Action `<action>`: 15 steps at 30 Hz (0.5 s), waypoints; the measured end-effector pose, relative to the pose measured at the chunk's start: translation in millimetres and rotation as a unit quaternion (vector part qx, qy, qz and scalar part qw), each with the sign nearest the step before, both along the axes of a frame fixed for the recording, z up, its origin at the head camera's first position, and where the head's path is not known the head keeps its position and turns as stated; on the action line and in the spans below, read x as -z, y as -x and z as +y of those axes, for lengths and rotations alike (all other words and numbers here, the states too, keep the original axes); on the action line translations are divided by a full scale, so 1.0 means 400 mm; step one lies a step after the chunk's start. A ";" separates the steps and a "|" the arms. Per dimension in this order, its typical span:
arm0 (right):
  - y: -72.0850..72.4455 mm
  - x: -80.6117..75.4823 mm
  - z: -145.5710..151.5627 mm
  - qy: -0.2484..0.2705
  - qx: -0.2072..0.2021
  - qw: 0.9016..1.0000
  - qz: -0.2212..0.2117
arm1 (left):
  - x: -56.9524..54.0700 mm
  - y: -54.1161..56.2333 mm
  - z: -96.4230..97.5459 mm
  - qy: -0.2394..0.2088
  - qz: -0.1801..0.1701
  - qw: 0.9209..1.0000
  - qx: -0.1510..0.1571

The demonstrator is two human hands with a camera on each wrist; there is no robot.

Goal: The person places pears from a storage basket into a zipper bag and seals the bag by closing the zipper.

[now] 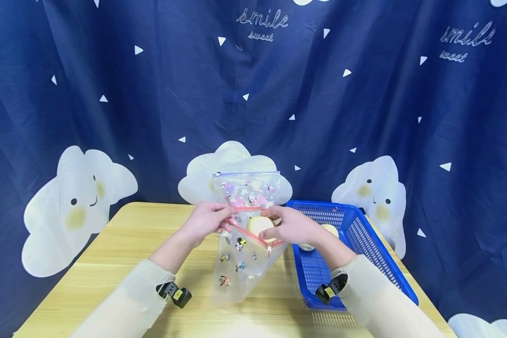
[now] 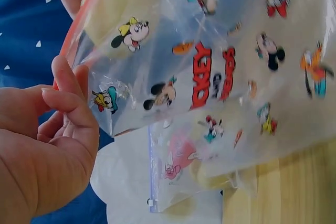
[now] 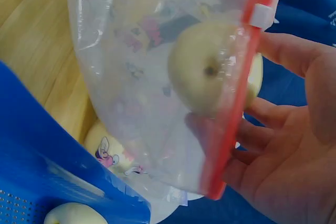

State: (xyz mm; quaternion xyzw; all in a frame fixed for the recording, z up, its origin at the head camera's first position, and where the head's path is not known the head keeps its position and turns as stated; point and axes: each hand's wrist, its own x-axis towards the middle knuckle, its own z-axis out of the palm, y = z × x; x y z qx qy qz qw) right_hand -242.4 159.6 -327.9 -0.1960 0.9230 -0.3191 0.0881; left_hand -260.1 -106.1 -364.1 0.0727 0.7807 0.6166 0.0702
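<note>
A clear zip bag (image 1: 232, 277) printed with cartoon characters hangs over the table, its red-edged mouth spread open. My left hand (image 1: 209, 219) pinches the red edge (image 2: 73, 35) on the left side of the mouth. In my right hand (image 1: 295, 225) is a round, pale yellow fruit (image 1: 259, 226), gripped between thumb and fingers at the opening. Through the plastic in the right wrist view, most of that fruit (image 3: 197, 69) shows inside the red zip line, its dark end facing the camera. A white slider (image 3: 261, 16) sits on the red zip.
To the right stands a blue plastic basket (image 1: 297, 277) with pale fruit (image 1: 306, 247) in it, under my right forearm. Behind the held bag, a second zip bag (image 1: 253, 180) with a purple zip stands upright with pale fruit inside. A blue curtain (image 1: 160, 94) hangs behind the wooden table (image 1: 152, 220).
</note>
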 end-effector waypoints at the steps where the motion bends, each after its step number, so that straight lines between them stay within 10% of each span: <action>1: 0.003 0.003 -0.002 -0.003 -0.002 1.000 -0.006 | 0.000 -0.001 0.002 -0.003 -0.003 1.000 0.002; 15: 0.018 -0.011 0.064 0.084 0.017 0.995 0.043 | 0.019 0.005 -0.014 -0.037 -0.012 0.999 0.000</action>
